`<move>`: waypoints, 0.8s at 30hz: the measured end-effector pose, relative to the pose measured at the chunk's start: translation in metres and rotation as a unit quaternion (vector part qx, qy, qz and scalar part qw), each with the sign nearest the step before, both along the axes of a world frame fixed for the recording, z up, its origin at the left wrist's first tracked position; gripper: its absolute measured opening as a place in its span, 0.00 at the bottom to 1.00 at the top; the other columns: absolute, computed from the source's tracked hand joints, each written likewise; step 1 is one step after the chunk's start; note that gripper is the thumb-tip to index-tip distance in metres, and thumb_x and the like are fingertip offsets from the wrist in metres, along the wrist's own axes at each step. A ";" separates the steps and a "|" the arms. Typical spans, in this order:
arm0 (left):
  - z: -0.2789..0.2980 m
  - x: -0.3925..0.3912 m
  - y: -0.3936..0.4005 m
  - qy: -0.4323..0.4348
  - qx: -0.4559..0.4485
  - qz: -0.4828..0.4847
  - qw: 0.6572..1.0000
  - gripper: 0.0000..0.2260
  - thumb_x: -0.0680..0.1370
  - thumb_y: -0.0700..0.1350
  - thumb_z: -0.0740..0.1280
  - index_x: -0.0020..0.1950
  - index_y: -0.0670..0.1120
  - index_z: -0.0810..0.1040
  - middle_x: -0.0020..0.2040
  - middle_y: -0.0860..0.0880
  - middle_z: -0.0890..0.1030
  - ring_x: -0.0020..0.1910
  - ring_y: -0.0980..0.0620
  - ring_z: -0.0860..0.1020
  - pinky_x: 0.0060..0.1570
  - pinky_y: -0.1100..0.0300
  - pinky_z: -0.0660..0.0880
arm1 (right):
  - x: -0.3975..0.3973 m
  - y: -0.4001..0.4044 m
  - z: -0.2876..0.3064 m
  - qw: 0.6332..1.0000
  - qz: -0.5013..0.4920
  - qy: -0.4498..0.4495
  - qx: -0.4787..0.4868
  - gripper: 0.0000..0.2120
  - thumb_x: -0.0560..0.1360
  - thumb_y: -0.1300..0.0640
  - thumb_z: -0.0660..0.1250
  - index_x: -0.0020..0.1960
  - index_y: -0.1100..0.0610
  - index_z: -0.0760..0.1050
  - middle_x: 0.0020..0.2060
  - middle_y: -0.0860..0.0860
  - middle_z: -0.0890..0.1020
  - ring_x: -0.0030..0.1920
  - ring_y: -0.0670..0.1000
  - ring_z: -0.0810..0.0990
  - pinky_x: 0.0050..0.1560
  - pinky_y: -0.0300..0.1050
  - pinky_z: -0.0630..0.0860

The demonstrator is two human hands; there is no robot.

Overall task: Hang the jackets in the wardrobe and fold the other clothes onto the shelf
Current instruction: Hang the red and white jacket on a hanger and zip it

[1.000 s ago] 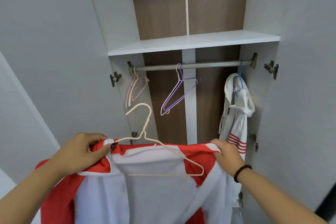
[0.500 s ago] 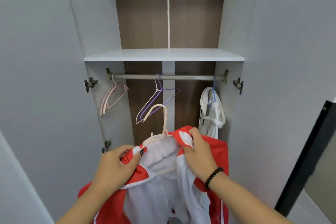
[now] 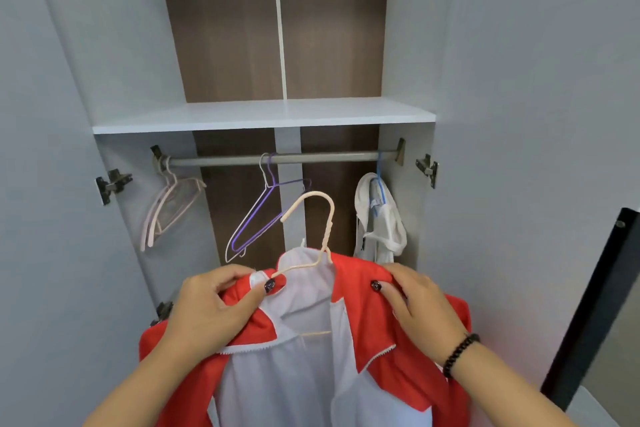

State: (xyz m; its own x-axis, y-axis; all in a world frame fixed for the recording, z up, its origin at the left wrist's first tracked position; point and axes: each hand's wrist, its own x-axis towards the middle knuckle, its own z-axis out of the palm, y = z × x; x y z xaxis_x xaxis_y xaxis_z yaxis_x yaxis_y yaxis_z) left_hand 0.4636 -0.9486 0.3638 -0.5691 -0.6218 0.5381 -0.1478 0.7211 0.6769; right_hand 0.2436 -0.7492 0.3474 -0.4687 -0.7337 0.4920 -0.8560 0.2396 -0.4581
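Head view. Both hands hold a red and white jacket [image 3: 381,333] up in front of the open wardrobe [image 3: 121,45], below the rail [image 3: 311,157]. Left hand [image 3: 214,308]: fingers and thumb curled, pinching the jacket's left collar edge. Right hand [image 3: 419,305]: fingers curled over the right shoulder seam, gripping the cloth. Black bead bracelet [image 3: 460,354] on the right wrist.

A cream hanger [image 3: 320,218] sits inside the jacket, its shoulders under the cloth, hook standing free above the collar and not on the rail.

On the rail: pink hangers [image 3: 169,208] at far left, a purple hanger [image 3: 263,215] near the middle, and a white jacket [image 3: 381,218] on a blue hanger [image 3: 378,184] at far right. White shelf [image 3: 263,114] just above the rail.
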 end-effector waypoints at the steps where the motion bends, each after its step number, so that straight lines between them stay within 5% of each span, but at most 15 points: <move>1: -0.001 -0.006 -0.006 -0.005 -0.005 -0.004 1.000 0.07 0.70 0.57 0.73 0.47 0.64 0.82 0.40 0.64 0.83 0.41 0.62 0.82 0.43 0.62 0.78 | -0.004 -0.005 -0.003 1.000 0.008 -0.005 0.009 0.11 0.80 0.52 0.61 0.60 0.52 0.76 0.53 0.45 0.81 0.55 0.48 0.78 0.57 0.42 0.72; 4: -0.003 -0.027 -0.027 -0.024 -0.037 -0.009 0.999 0.09 0.69 0.64 0.66 0.45 0.64 0.81 0.40 0.67 0.82 0.40 0.64 0.81 0.41 0.63 0.77 | -0.017 -0.024 -0.013 0.999 0.007 -0.016 0.041 0.13 0.81 0.50 0.57 0.60 0.51 0.75 0.52 0.44 0.80 0.52 0.46 0.78 0.55 0.42 0.74; 10: -0.007 -0.077 -0.077 -0.071 -0.055 -0.057 0.994 0.08 0.69 0.64 0.64 0.41 0.63 0.78 0.39 0.66 0.81 0.39 0.61 0.80 0.38 0.64 0.77 | -0.030 -0.072 -0.022 0.996 -0.082 0.017 0.038 0.08 0.80 0.51 0.59 0.44 0.52 0.70 0.36 0.49 0.80 0.39 0.54 0.79 0.37 0.47 0.70; 16: -0.019 -0.130 -0.097 -0.032 -0.038 -0.101 0.994 0.09 0.70 0.55 0.67 0.48 0.64 0.72 0.41 0.66 0.79 0.44 0.64 0.79 0.42 0.75 0.73 | -0.024 -0.126 -0.025 0.993 -0.084 0.043 0.074 0.09 0.80 0.46 0.54 0.49 0.48 0.70 0.41 0.48 0.82 0.43 0.55 0.80 0.39 0.48 0.71; 20: -0.028 -0.159 -0.114 0.039 0.052 -0.099 0.993 0.21 0.71 0.50 0.67 0.59 0.68 0.68 0.56 0.65 0.77 0.60 0.61 0.75 0.62 0.56 0.74 | -0.033 -0.154 -0.025 0.987 -0.156 -0.005 0.049 0.10 0.79 0.45 0.55 0.45 0.49 0.69 0.41 0.49 0.82 0.45 0.54 0.79 0.40 0.48 0.69; 24: -0.050 -0.173 -0.128 0.062 0.106 -0.101 0.987 0.31 0.73 0.39 0.65 0.64 0.74 0.64 0.64 0.65 0.73 0.66 0.58 0.73 0.65 0.50 0.73 | -0.046 -0.172 -0.028 0.976 -0.205 -0.070 0.014 0.14 0.79 0.47 0.59 0.36 0.48 0.63 0.32 0.48 0.78 0.42 0.55 0.78 0.37 0.48 0.69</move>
State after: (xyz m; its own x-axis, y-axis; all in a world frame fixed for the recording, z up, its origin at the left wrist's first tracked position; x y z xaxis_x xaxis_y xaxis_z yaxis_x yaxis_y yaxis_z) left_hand 0.2910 -1.0763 0.3141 -0.6308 -0.6088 0.4811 0.0771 0.5677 0.8196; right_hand 0.1976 -0.9217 0.3197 -0.7868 -0.4821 0.3854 -0.6153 0.5629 -0.5519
